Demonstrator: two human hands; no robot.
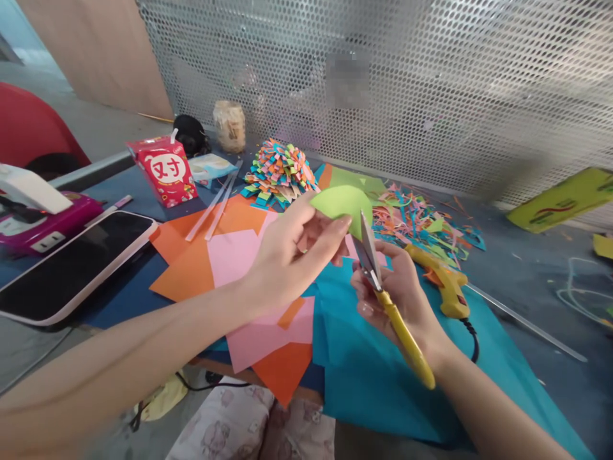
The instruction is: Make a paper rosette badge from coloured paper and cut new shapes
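Observation:
My left hand (297, 249) pinches a rounded piece of light green paper (338, 201) between thumb and fingers, above the table's middle. Scissors with yellow handles (405, 335) are in my right hand (400, 294), blades pointing up and away. The blade tips meet the right edge of the green paper. Part of the handle loops is hidden by my fingers. Below my hands lie pink paper (272, 338), orange paper (186, 271) and a large teal sheet (373, 383).
A yellow glue gun (447, 287) lies right of my right hand, near a clear stick (527, 322). Behind are paper scraps (416, 220) and a fringed colourful ball (280, 169). At left are a tablet-like device (76, 265), a red packet (165, 169) and a purple power strip (48, 223).

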